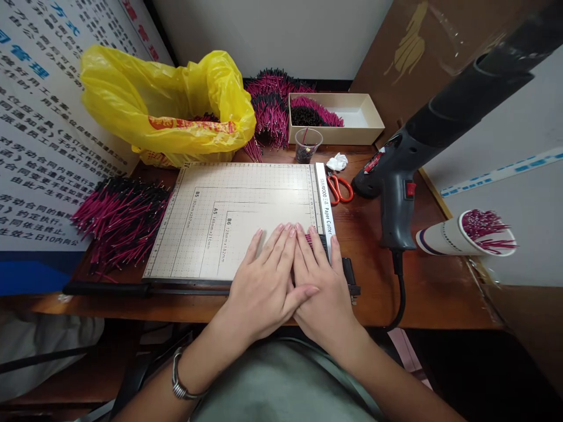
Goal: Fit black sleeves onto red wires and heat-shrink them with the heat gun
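A paper cutter (259, 181) with a printed grid lies on the wooden table. Flat on its right part rests my left hand (266, 275), fingers stretched out and pointing away from me. Beside it, partly under my left thumb, my right hand (323, 287) also lies flat with its fingers extended. Short magenta sticks or tubes with black ends (311, 240) peek out between the fingers of my right hand, near the cutter's metal strip (325, 199). How many lie under the palms is hidden. The cutter's black handle (105, 289) is down along the near edge.
Loose magenta-and-black bundles (123, 217) lie left of the cutter. Behind stand a yellow plastic bag (167, 105), a cardboard box (336, 138) and a clear cup (308, 140). On the right are red scissors (341, 189), a heat gun (396, 199) and a tilted paper cup (444, 234).
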The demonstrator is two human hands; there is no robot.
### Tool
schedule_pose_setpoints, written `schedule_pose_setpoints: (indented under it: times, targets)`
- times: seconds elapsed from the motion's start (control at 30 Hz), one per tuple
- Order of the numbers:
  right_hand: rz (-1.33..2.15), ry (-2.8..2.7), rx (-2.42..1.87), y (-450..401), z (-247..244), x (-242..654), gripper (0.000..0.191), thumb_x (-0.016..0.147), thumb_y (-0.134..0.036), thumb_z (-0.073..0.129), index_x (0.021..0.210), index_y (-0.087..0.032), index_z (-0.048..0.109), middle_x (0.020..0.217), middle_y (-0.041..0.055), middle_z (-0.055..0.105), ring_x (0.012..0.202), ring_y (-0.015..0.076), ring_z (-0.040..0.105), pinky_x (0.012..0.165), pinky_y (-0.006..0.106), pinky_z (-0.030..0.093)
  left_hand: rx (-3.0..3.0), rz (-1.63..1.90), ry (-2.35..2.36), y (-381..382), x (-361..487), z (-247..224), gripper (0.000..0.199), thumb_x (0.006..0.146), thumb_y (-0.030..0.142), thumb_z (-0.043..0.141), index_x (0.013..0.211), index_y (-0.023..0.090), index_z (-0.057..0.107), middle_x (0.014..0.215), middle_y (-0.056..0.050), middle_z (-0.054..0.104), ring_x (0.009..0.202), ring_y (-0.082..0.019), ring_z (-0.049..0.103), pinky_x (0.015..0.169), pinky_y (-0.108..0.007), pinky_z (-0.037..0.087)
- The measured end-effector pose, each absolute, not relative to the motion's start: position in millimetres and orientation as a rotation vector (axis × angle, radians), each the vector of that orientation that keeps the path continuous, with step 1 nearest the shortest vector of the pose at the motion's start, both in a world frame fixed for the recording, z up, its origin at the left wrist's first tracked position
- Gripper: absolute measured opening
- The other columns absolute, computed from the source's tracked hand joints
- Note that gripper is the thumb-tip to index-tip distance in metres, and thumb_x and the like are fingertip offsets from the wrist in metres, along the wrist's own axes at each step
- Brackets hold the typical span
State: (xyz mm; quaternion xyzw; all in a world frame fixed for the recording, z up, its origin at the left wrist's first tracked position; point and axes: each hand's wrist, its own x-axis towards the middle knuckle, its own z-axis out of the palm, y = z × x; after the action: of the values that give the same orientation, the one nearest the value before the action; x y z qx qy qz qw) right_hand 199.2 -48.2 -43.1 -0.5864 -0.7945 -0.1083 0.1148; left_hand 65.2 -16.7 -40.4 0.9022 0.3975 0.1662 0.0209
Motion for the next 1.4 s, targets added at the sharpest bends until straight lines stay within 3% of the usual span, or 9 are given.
schedule_pose_setpoints:
  times: [0.2, 0.33, 0.5, 0.67, 0.93, 1.07, 1.23, 1.33, 1.4]
  targets:
    - [-0.176, -2.283, -1.615, -50.1, -42.3, 207.9, 0.057, 0.101, -0.026, 0.029, 0.150, 0.003, 0.034, 0.155, 0.0234, 0.043, 0.147, 0.0327, 0.038, 0.121, 0.053, 0.025, 2.777, 0.526, 1.167, -16.1, 65.1, -44.4, 0.092, 0.100, 0.069, 0.007, 0.150, -0.001, 0.040, 0.155, -0.020, 0.047, 0.148, -0.029, 0.039, 0.124, -0.047, 0.027]
    - [0.056, -2.058, -1.633, -49.0, -41.6, 226.4, 0.057, 0.102, -0.023, 0.037, 0.156, -0.011, 0.025, 0.159, 0.0168, 0.039, 0.153, 0.0250, 0.032, 0.126, 0.055, 0.023, 2.828, 0.536, 1.164, -16.0, 69.2, -43.5, 0.094, 0.099, 0.068, 0.004, 0.145, -0.002, 0.047, 0.155, -0.020, 0.047, 0.147, -0.029, 0.042, 0.123, -0.045, 0.028]
    - [0.148, -1.758, -1.663, -45.9, -36.1, 250.0, 0.052, 0.099, -0.020, 0.043, 0.151, -0.025, 0.037, 0.156, 0.0112, 0.046, 0.148, 0.0248, 0.041, 0.123, 0.062, 0.030, 2.914, 0.550, 1.141, -16.9, 84.5, -43.6, 0.098, 0.097, 0.072, 0.004, 0.141, -0.002, 0.051, 0.152, -0.020, 0.051, 0.143, -0.029, 0.047, 0.120, -0.042, 0.033]
    - [0.228, -1.648, -1.664, -37.5, -28.6, 260.2, 0.050, 0.093, -0.022, 0.046, 0.144, -0.022, 0.048, 0.149, 0.0121, 0.054, 0.141, 0.0284, 0.050, 0.119, 0.064, 0.036, 2.966, 0.557, 1.150, -17.3, 93.2, -43.8, 0.098, 0.098, 0.069, 0.000, 0.139, -0.001, 0.053, 0.149, -0.019, 0.055, 0.141, -0.028, 0.051, 0.117, -0.040, 0.038]
    - [0.496, -1.666, -1.613, -18.8, -17.3, 260.5, 0.051, 0.094, -0.027, 0.048, 0.142, -0.010, 0.050, 0.153, 0.0154, 0.049, 0.144, 0.0215, 0.047, 0.122, 0.043, 0.041, 2.985, 0.415, 1.229, 5.4, 54.3, -38.9, 0.086, 0.103, 0.061, 0.007, 0.145, -0.002, 0.046, 0.154, -0.019, 0.048, 0.142, -0.029, 0.049, 0.116, -0.045, 0.039]
    - [0.459, -1.780, -1.645, -24.4, -19.7, 249.4, 0.051, 0.097, -0.031, 0.047, 0.142, -0.007, 0.052, 0.156, 0.0203, 0.043, 0.147, 0.0258, 0.043, 0.120, 0.047, 0.043, 2.937, 0.348, 1.243, 16.0, 48.1, -34.1, 0.083, 0.104, 0.060, 0.007, 0.148, -0.002, 0.041, 0.156, -0.019, 0.046, 0.145, -0.029, 0.046, 0.119, -0.048, 0.035]
    - [0.213, -1.967, -1.686, -45.1, -22.9, 245.3, 0.043, 0.100, -0.036, 0.047, 0.133, -0.014, 0.064, 0.155, 0.0205, 0.044, 0.142, 0.0353, 0.048, 0.111, 0.058, 0.049, 2.904, 0.578, 1.279, 20.5, 48.4, -20.2, 0.054, 0.107, 0.046, 0.032, 0.143, 0.010, 0.051, 0.151, -0.016, 0.054, 0.141, -0.031, 0.049, 0.118, -0.055, 0.031]
    - [0.159, -2.042, -1.697, -55.7, -27.4, 244.7, 0.044, 0.100, -0.038, 0.048, 0.134, -0.014, 0.064, 0.154, 0.0207, 0.046, 0.139, 0.0378, 0.051, 0.105, 0.058, 0.054, 2.793, 0.786, 1.387, 25.8, 49.2, -16.3, 0.022, 0.101, 0.030, 0.054, 0.111, 0.020, 0.070, 0.120, -0.008, 0.074, 0.113, -0.029, 0.065, 0.110, -0.054, 0.038]
    - [0.143, -2.080, -1.708, -59.1, -31.8, 242.4, 0.046, 0.100, -0.040, 0.049, 0.135, -0.014, 0.063, 0.152, 0.0221, 0.047, 0.135, 0.0386, 0.054, 0.100, 0.057, 0.057, 2.752, 0.830, 1.423, 30.1, 51.2, -17.8, 0.013, 0.096, 0.025, 0.060, 0.093, 0.022, 0.073, 0.099, -0.004, 0.077, 0.093, -0.026, 0.065, 0.097, -0.050, 0.044]
